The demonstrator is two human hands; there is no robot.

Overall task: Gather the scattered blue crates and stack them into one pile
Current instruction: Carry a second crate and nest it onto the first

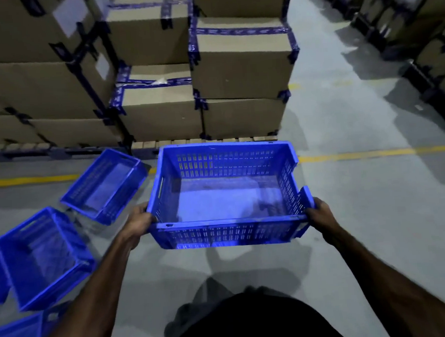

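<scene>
Where cartons stand, grey floor.

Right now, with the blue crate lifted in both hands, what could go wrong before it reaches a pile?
1. The left hand and right hand grip only the near corners of the held crate, so its far end may dip.
2. Loose crates lie on the floor at the left, one tilted; a foot could catch them.
3. The carton stack stands close ahead; the crate might bump it.

Both arms stretched forward; left hand and right hand curled, gripping crate ends.
</scene>
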